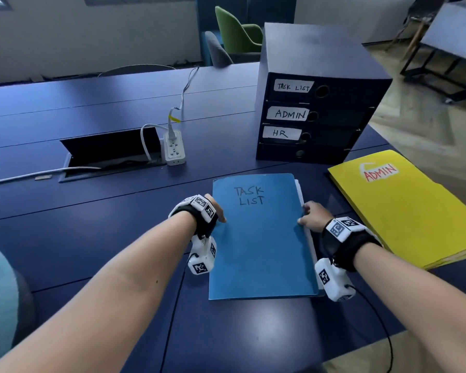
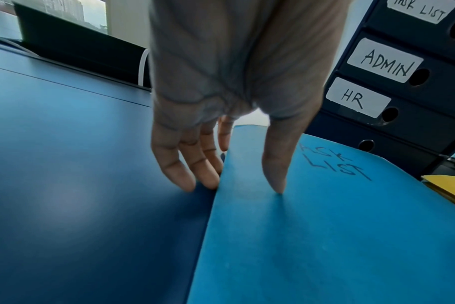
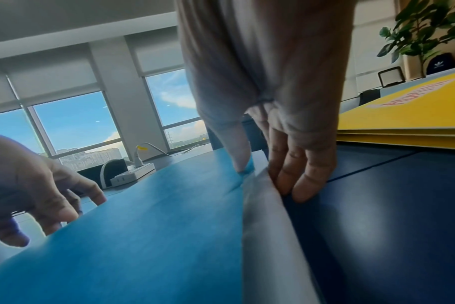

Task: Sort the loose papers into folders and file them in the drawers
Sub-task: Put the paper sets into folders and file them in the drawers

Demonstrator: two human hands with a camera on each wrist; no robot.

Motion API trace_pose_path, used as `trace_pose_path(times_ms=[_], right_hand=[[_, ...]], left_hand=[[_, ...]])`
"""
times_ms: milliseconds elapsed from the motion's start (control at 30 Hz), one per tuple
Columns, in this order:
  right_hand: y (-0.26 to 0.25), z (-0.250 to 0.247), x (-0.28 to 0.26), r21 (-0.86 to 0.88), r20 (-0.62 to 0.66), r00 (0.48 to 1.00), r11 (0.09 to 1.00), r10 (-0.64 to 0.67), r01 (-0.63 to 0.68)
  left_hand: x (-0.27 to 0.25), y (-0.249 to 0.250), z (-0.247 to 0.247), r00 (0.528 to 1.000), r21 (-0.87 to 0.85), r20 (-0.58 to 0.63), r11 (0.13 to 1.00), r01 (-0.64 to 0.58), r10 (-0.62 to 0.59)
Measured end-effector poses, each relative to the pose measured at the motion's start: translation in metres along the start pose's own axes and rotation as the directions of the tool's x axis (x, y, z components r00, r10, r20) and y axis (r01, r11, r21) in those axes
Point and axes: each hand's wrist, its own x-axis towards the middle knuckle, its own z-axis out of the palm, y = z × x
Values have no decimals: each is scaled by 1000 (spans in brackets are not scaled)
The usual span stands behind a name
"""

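Head view: the blue folder (image 1: 261, 238), marked TASK LIST, lies closed on the table (image 1: 92, 211) just in front of the drawer unit (image 1: 315, 117), with the yellow folder (image 1: 404, 208) to that unit's front right. Left hand (image 1: 215, 211) and right hand (image 1: 311, 215) flank the blue folder's edges. To lift it cleanly, both should probably grip together so the white papers (image 1: 300, 192) stay inside.

Left wrist view: the thumb (image 2: 275, 164) presses the cover while straight fingers (image 2: 190, 164) touch the spine edge (nothing pinched yet).

Right wrist view: the thumb (image 3: 240, 152) sits on top and curled fingers (image 3: 299, 174) tuck at the open edge, pinching folder and sheets.
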Motion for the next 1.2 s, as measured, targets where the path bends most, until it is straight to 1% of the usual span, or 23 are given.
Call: trace_pose_path(times_ms=[67,133,200,300,400,500,600,667,733,767,833,933,1000,1067,1200], right_hand=[[0,-1,7,31,-52,998,999,38,-36],[1,-3,15,116,-110,990,990,92,-79],[3,-6,22,220,-131,981,969,143,-111],[5,-7,32,300,-115,979,945,168,-127],[7,-1,45,360,-106,978,924,179,-130],[3,4,48,403,-32,989,907,146,-121],[4,4,47,494,9,988,858,156,-140],[4,2,46,570,10,983,807,183,-156],[-2,3,50,652,-21,975,742,222,-155],[-6,4,52,662,-30,971,732,238,-159],[-11,7,57,601,-45,973,784,226,-155],[-15,14,57,460,-88,980,880,181,-121],[-13,18,57,431,-95,980,894,177,-120],[-15,19,56,423,-93,981,899,172,-117],[-18,19,51,359,-115,979,926,166,-115]], left_hand=[[-20,3,-7,999,48,-34,999,-23,25],[-21,6,-12,999,23,-23,999,-36,37],[-19,11,-15,999,-4,-27,999,-36,36],[-15,14,-15,997,31,-66,999,34,-32],[-11,16,-12,996,88,-87,995,41,-33],[-11,18,-12,996,133,-82,990,40,-29],[-10,19,-13,997,149,-71,988,46,-36],[-11,21,-12,994,172,-106,985,31,-13],[-16,27,-10,991,176,-130,984,18,5],[-19,31,-9,991,181,-131,983,12,11],[-22,39,-9,994,192,-107,981,4,17],[-22,41,-9,998,237,-68,971,7,10],[-26,38,-9,999,270,-49,963,20,-7],[-29,34,-8,998,257,-59,966,28,-13],[-28,30,-9,990,105,-119,990,91,-78]])
